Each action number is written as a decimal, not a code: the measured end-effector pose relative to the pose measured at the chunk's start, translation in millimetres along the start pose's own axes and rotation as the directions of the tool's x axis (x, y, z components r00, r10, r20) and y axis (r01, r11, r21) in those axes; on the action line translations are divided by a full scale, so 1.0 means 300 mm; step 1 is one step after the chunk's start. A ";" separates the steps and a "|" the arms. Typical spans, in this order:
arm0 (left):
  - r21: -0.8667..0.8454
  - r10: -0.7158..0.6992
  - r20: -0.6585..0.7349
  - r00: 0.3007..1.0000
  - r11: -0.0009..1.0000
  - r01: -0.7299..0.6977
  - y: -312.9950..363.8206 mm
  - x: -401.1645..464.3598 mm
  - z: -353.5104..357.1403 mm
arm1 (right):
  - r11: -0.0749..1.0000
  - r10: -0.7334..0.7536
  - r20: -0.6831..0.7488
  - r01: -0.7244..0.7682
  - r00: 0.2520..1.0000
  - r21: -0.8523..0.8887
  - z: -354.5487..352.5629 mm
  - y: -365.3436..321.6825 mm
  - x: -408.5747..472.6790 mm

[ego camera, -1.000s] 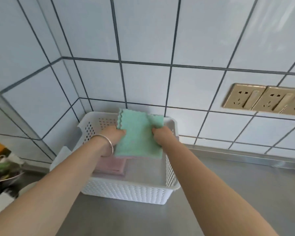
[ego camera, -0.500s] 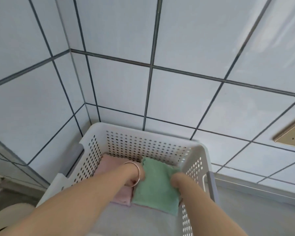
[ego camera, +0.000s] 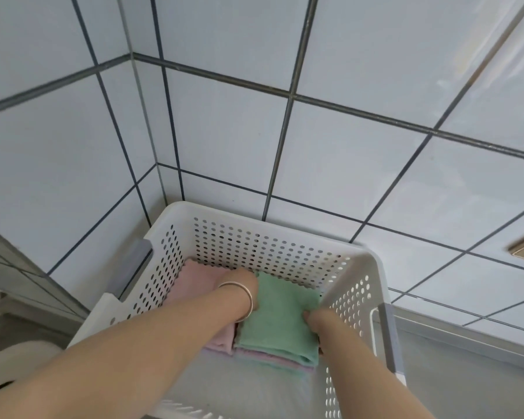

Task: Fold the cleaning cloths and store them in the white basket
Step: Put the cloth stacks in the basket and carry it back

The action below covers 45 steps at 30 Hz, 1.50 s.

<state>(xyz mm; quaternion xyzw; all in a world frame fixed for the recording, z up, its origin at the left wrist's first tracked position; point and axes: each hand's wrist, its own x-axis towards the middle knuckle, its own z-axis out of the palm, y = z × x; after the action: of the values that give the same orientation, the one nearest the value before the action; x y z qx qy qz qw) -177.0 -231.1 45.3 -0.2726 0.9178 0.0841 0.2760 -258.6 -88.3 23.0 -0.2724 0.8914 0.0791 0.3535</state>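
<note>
fingers of the right hand (ego camera: 315,320) pinched the green cloth's (ego camera: 277,322) right edge; the left hand's (ego camera: 239,287) were hidden under its left edge, grip unclear. since a second ago the cloth had dropped from above the rim into the basket (ego camera: 360,267), onto a pink stack by the right wall.

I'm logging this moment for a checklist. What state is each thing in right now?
Green cloth: folded, lying in the basket on a stack of other cloths.
Pink cloth: folded, lying beside the stack.
White basket: upright, partly filled.
Left hand: on the green cloth's left edge.
Right hand: gripping its right edge.
Bracelet: on left wrist.
</note>
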 end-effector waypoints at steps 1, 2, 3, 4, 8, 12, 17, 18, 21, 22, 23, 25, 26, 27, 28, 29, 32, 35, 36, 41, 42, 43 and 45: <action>0.049 0.011 -0.028 1.000 0.999 -0.010 0.003 0.001 0.005 | 0.998 0.035 -0.002 -0.035 0.999 0.046 -0.004 -0.006 -0.017; 0.101 0.041 -0.072 0.997 0.994 -0.034 0.007 -0.003 0.004 | 0.992 0.072 -0.016 -0.070 0.997 0.106 -0.021 -0.026 -0.036; 0.125 0.074 -0.121 0.990 0.990 -0.059 0.012 -0.012 -0.004 | 0.980 0.111 -0.021 -0.106 0.994 0.168 -0.048 -0.048 -0.066; 0.151 0.122 -0.178 0.977 0.984 -0.095 0.013 -0.026 -0.016 | 0.978 0.119 -0.084 -0.102 0.989 0.184 -0.072 -0.060 -0.088; 0.230 0.313 -0.111 0.943 0.931 -0.282 -0.031 -0.081 0.004 | 0.999 -0.004 -0.343 -0.014 0.939 -0.050 -0.124 -0.108 -0.160; 0.189 0.237 0.099 0.966 0.949 -0.252 -0.074 -0.085 0.110 | 0.964 -0.225 -0.191 0.190 0.955 -0.185 0.002 -0.103 -0.141; 0.133 0.246 0.085 0.966 0.957 -0.256 -0.085 -0.042 0.167 | 0.957 -0.220 -0.118 0.191 0.968 -0.220 0.073 -0.087 -0.082; 0.124 0.250 0.091 0.964 0.958 -0.260 -0.088 -0.036 0.175 | 0.958 -0.206 -0.102 0.179 0.973 -0.225 0.082 -0.091 -0.078; 0.117 0.249 0.100 0.963 0.958 -0.260 -0.091 -0.017 0.196 | 0.959 -0.169 -0.077 0.146 0.983 -0.242 0.099 -0.098 -0.059; 0.117 0.241 0.107 0.965 0.960 -0.253 -0.090 -0.012 0.197 | 0.956 -0.165 -0.073 0.141 0.984 -0.259 0.098 -0.101 -0.054; 0.116 0.234 0.121 0.965 0.962 -0.248 -0.084 -0.008 0.198 | 0.949 -0.160 -0.074 0.133 0.984 -0.288 0.097 -0.105 -0.050; 0.104 0.211 0.165 0.964 0.968 -0.229 -0.073 -0.001 0.182 | 0.931 -0.152 -0.088 0.113 0.984 -0.348 0.087 -0.120 -0.048; 0.091 0.194 0.188 0.963 0.972 -0.214 -0.068 0.003 0.167 | 0.926 -0.143 -0.093 0.101 0.985 -0.363 0.079 -0.131 -0.051; 0.077 0.186 0.203 0.961 0.976 -0.205 -0.065 0.007 0.145 | 0.926 -0.136 -0.097 0.092 0.986 -0.367 0.067 -0.141 -0.057; 0.060 0.190 0.209 0.959 0.977 -0.206 -0.062 0.008 0.113 | 0.925 -0.137 -0.104 0.090 0.985 -0.368 0.051 -0.150 -0.065; 0.028 0.204 0.203 0.958 0.976 -0.214 -0.060 -0.003 0.071 | 0.923 -0.150 -0.118 0.096 0.982 -0.372 0.028 -0.157 -0.081; -0.214 0.222 0.083 0.971 0.956 -0.201 -0.081 -0.076 -0.076 | 0.938 -0.217 -0.204 0.147 0.955 -0.313 -0.076 -0.163 -0.159; -0.308 0.128 -0.241 0.962 0.930 -0.201 -0.173 -0.207 -0.200 | 0.975 -0.219 -0.503 0.213 0.836 -0.069 -0.186 -0.125 -0.280; -0.296 0.082 -0.346 0.935 0.936 -0.191 -0.218 -0.258 -0.219 | 0.971 -0.165 -0.650 0.238 0.742 0.026 -0.207 -0.099 -0.324; -0.377 -0.150 -0.629 0.763 0.917 -0.130 -0.381 -0.422 -0.170 | 0.914 0.280 -0.797 0.104 0.535 0.392 -0.154 0.054 -0.428; -0.418 -0.195 -0.639 0.744 0.900 -0.122 -0.400 -0.438 -0.144 | 0.866 0.353 -0.716 0.079 0.602 0.494 -0.126 0.070 -0.438; -0.446 -0.226 -0.646 0.729 0.887 -0.120 -0.415 -0.447 -0.122 | 0.806 0.393 -0.632 0.080 0.667 0.586 -0.104 0.079 -0.446; -0.486 -0.284 -0.625 0.727 0.870 -0.078 -0.429 -0.455 -0.087 | 0.693 0.405 -0.518 0.116 0.753 0.711 -0.076 0.091 -0.455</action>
<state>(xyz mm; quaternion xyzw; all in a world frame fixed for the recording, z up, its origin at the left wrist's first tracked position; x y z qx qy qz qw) -23.3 -284.9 141.9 -0.3959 0.8863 0.1876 -0.1503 -204.7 -14.3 130.4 -0.0492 0.9357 -0.3360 0.0957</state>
